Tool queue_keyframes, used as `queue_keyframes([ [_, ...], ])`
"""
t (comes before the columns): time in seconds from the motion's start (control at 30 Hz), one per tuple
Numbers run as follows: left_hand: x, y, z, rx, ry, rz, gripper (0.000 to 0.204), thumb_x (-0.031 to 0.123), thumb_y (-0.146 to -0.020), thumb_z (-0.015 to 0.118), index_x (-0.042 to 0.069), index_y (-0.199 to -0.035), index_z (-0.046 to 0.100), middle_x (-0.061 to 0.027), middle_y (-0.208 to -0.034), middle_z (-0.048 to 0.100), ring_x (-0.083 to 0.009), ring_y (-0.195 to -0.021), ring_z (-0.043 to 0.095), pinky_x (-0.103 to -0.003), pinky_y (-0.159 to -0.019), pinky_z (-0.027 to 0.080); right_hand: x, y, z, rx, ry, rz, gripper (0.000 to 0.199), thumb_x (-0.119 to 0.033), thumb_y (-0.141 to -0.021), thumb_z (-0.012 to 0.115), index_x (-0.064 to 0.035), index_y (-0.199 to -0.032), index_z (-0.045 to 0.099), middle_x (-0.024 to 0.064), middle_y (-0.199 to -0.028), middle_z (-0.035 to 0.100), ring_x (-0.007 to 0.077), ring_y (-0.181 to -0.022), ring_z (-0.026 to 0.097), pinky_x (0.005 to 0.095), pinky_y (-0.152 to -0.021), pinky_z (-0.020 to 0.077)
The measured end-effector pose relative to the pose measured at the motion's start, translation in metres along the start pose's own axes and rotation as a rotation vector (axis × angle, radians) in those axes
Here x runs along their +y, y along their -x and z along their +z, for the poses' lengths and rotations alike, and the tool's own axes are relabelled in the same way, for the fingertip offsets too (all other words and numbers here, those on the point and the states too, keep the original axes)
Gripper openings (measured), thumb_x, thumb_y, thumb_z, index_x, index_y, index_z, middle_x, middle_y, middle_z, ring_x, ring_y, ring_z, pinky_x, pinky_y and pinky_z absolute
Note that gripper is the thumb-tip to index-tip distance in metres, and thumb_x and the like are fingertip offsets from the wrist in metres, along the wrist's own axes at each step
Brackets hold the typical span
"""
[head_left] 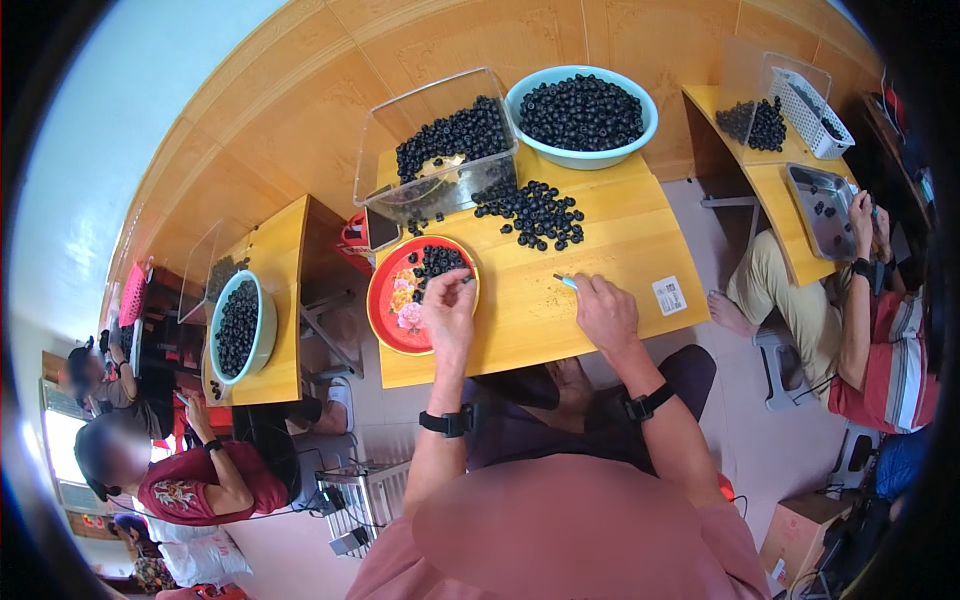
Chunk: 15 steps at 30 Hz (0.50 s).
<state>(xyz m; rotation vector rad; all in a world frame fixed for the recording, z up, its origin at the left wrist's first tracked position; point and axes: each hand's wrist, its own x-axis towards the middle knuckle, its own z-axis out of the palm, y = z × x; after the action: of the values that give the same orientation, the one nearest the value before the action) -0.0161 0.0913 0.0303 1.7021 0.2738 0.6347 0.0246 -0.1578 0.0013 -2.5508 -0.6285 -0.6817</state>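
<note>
My left hand [449,312] is over the right side of a round red plate [385,318] with a floral print. Its thumb and fingers are pinched together, and what they hold is too small to make out. Small black round pieces [437,260] lie on the plate beside my fingertips. In my right hand [607,312], above the tabletop, is a small tool with a light-blue handle [569,282] and a thin dark tip pointing left. A loose spread of black round pieces [540,212] lies on the yellow table [630,265] beyond my hands.
At the back stand a clear plastic bin [430,200] and a light-blue basin [583,157], both holding black pieces. A white label [669,295] is at the table's right. People work at side tables: a basin [262,335] stands left, a metal tray [822,220] right.
</note>
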Motion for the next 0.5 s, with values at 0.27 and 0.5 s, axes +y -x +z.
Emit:
queue_keyframes([
  [0.27,-0.008,0.036,0.063,-0.134,0.016,-0.131,0.023,-0.003,-0.085,0.079,0.000,-0.105,0.068,-0.0006,-0.094,0.063,-0.0071,-0.077,0.059,-0.022,-0.073,0.051,-0.003,-0.001,-0.002,-0.006,0.009,0.002,0.010,-0.007,-0.086,0.062,-0.0079,-0.095,0.067,0.0097,-0.077,0.063,0.0286,-0.071,0.070,0.0420,-0.060,0.0572],
  [0.5,-0.013,0.042,0.081,-0.169,0.062,-0.102,0.022,-0.003,-0.088,0.075,-0.002,-0.111,0.074,-0.0065,-0.107,0.063,-0.0105,-0.086,0.065,-0.024,-0.077,0.055,-0.004,-0.001,-0.002,0.000,0.013,0.003,0.007,-0.009,-0.088,0.063,-0.0073,-0.094,0.067,0.0097,-0.077,0.062,0.0282,-0.071,0.070,0.0417,-0.060,0.0565],
])
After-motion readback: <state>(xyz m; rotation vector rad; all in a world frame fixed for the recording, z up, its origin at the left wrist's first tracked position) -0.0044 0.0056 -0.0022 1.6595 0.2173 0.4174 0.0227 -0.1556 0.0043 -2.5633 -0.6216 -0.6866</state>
